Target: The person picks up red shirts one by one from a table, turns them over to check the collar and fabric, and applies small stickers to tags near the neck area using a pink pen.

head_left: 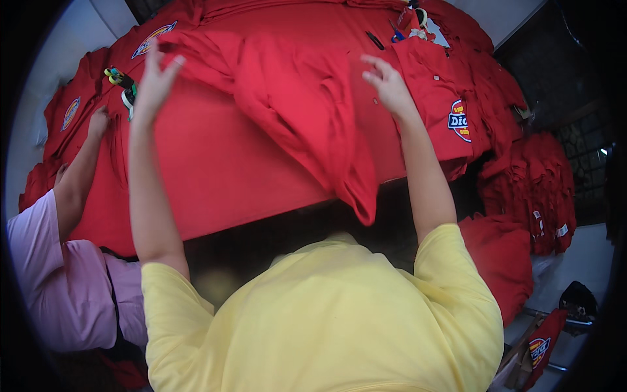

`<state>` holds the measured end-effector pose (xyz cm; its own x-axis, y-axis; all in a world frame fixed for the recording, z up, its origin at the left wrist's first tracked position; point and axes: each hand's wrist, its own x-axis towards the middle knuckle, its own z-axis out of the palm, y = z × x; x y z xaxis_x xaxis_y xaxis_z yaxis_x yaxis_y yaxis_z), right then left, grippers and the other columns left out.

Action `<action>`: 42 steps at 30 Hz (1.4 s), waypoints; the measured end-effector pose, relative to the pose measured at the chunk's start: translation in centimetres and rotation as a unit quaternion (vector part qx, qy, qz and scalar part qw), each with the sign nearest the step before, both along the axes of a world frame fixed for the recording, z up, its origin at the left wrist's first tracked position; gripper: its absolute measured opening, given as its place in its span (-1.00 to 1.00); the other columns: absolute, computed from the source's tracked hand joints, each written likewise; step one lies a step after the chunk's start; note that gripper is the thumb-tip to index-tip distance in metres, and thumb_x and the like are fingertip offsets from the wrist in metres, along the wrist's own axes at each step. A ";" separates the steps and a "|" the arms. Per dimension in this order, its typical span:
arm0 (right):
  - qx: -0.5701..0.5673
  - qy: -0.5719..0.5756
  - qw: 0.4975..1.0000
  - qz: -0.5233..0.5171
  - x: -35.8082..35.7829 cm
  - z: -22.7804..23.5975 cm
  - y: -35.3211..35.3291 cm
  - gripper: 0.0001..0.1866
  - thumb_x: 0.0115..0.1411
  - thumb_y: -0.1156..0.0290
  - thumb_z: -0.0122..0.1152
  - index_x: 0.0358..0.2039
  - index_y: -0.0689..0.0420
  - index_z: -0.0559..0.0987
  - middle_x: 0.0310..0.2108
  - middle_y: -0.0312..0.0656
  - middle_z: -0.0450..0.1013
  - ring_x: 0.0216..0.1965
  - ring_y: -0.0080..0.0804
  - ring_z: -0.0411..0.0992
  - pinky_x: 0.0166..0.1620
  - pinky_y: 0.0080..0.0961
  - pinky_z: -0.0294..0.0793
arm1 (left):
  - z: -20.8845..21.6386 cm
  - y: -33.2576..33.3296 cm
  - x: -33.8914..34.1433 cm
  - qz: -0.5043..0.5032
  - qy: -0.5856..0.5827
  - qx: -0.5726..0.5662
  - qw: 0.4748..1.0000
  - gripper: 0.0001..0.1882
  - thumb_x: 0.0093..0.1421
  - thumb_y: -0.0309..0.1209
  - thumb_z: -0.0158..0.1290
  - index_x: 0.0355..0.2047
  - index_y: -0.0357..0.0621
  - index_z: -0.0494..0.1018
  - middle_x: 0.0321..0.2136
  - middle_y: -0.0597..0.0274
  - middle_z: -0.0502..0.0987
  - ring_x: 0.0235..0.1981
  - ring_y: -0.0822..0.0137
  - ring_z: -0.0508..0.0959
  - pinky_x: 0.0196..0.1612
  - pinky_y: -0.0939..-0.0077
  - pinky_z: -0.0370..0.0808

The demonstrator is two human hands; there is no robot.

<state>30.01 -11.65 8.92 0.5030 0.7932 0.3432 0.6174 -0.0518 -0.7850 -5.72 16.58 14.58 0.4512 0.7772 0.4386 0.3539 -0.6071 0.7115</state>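
A loose red sweatshirt-like garment [294, 98] lies bunched across the table in front of me, one end drooping over the near edge. My left hand [157, 81] is raised at the garment's far left end, thumb and fingers apart; its fingertips are beside the cloth, and I cannot tell whether they touch it. My right hand [390, 86] hovers to the right of the garment, fingers spread and curved, with nothing in it. Beneath everything, the table surface [202, 176] is red too.
At left, a co-worker's hand [98, 122] rests on red cloth near green-and-yellow-handled tools [120, 80]. A folded red garment with a logo patch [459, 121] lies at right. Behind it are dark scissors [375, 40] and a tape roll [421, 16]. Red garments [529, 189] pile up beyond the table's right side.
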 end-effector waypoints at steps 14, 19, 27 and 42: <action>-0.161 0.016 0.986 0.040 -13.4 -9.0 -12.0 -0.66 0.11 0.37 0.22 -0.15 0.30 0.48 -0.32 -0.08 0.48 -0.18 -0.25 0.41 -0.09 -0.40 0.36 | -15.9 -25.0 9.3 -0.186 0.029 -0.076 0.979 -0.71 0.11 -0.23 0.16 -0.39 -0.16 0.37 -0.55 0.19 0.41 -0.46 0.23 0.45 -0.33 0.37 0.37; -0.048 0.211 0.975 -0.051 -10.7 0.9 -20.5 -0.78 0.20 0.41 0.13 -0.22 0.29 0.50 -0.38 -0.18 0.51 -0.33 -0.59 0.43 -0.24 -0.56 0.42 | -10.7 -25.6 2.6 -0.257 -0.325 -0.570 0.709 -0.92 0.29 -0.41 -0.05 -0.30 -0.11 0.30 -0.54 0.33 0.41 -0.47 0.46 0.44 -0.30 0.59 0.45; -0.108 0.062 0.991 -0.047 -15.5 8.2 -26.0 -0.82 0.23 0.39 0.07 -0.31 0.27 0.48 -0.46 -0.26 0.42 -0.42 -0.68 0.27 -0.34 -0.63 0.31 | -16.8 -35.1 2.9 -0.174 0.012 -0.323 0.930 -0.44 0.08 -0.19 0.24 -0.09 -0.23 0.22 -0.25 0.15 0.39 -0.24 0.37 0.45 -0.18 0.52 0.43; 0.126 -0.025 0.985 -0.116 -19.1 11.8 -37.2 -0.86 0.20 0.44 0.15 -0.39 0.27 0.49 -0.48 -0.33 0.38 -0.44 -0.58 0.30 -0.35 -0.66 0.25 | -14.9 -40.8 -4.3 -0.457 0.474 -0.246 0.712 -0.68 0.29 -0.23 -0.09 -0.14 -0.21 0.46 -0.22 0.05 0.58 -0.09 0.38 0.52 -0.08 0.43 0.44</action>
<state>10.92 -48.84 20.69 0.6381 0.5458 0.5431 0.6500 -0.0037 -0.7600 -10.04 -24.20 -0.36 0.7787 -0.0756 -0.6228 0.4339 -0.6521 0.6216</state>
